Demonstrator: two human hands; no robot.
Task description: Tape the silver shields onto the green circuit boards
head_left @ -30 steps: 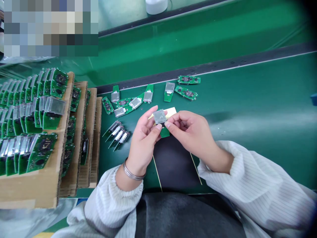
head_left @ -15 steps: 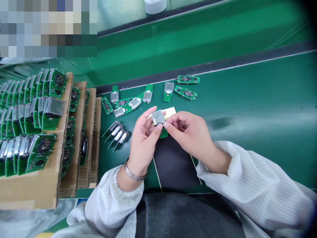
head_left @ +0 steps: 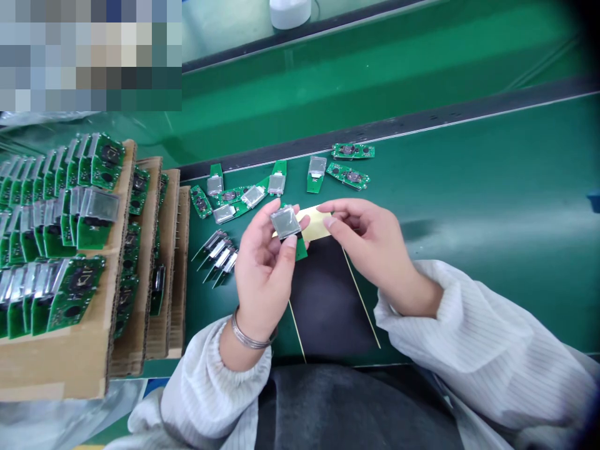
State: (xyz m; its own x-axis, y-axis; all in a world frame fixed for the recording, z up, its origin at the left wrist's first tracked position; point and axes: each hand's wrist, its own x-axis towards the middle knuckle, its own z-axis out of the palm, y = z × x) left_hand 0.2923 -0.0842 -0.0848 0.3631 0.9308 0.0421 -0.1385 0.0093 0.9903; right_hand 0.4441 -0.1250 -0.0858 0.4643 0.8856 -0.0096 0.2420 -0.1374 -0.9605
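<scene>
My left hand (head_left: 265,262) grips a green circuit board with a small grey display (head_left: 285,222), its thumb on the lower edge and its fingers behind. The display faces up, tilted. My right hand (head_left: 368,240) is apart from the board, thumb and forefinger drawn together over a pale yellow strip (head_left: 317,224). What those fingertips hold, if anything, is too small to make out. The strip lies at the far end of a black sheet (head_left: 335,300) with thin yellow side edges, below both hands.
Several loose display boards (head_left: 254,196) lie on the green table beyond my hands. A few stand in a leaning row (head_left: 220,253) to the left. Cardboard holders (head_left: 60,356) at far left carry rows of upright boards. A dark ledge (head_left: 384,134) runs behind.
My right hand has moved off the display's lower corner, to the right, over the yellow strip. My left hand has shifted slightly left with the board, tilting it.
</scene>
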